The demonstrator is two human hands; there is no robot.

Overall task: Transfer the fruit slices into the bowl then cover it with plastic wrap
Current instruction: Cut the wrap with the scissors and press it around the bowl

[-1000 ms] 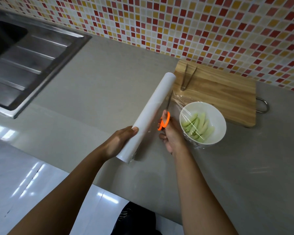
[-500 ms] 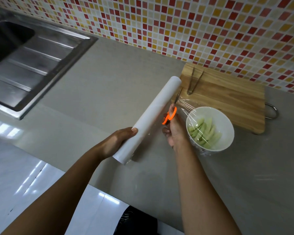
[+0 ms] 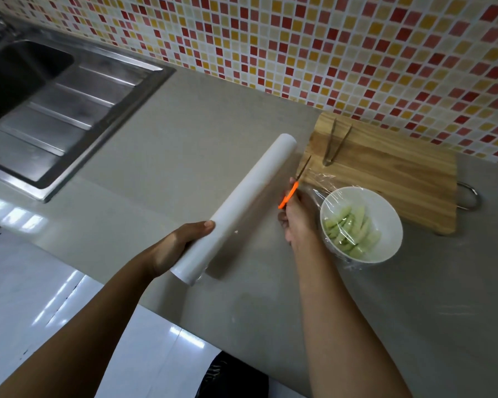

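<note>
Several pale green fruit slices (image 3: 351, 231) lie heaped in a round white bowl (image 3: 368, 198), which stands on the grey stone countertop (image 3: 184, 139) just in front of a rectangular wooden cutting board (image 3: 385, 173). Clear plastic wrap (image 3: 321, 179) is stretched across the bowl's mouth, and its crinkled edge trails over the board's near corner. The person's right hand (image 3: 298, 222), just left of the bowl, is curled round the handles of orange-handled scissors (image 3: 289, 195), whose blades point away toward the board (whether they are parted cannot be told). Beside the scissors, the left hand (image 3: 173, 248) grips the near end of a long white roll of wrap (image 3: 250, 196), fingers wrapped beneath and thumb on top, the roll slanting toward the board. Slim metal tongs (image 3: 335, 145) rest on the board's far left end, and a metal hanging loop (image 3: 472, 196) juts from its right side. A stainless steel sink (image 3: 69, 110) sits well to the left, beneath a red, yellow and white mosaic tile wall (image 3: 328, 38).
</note>
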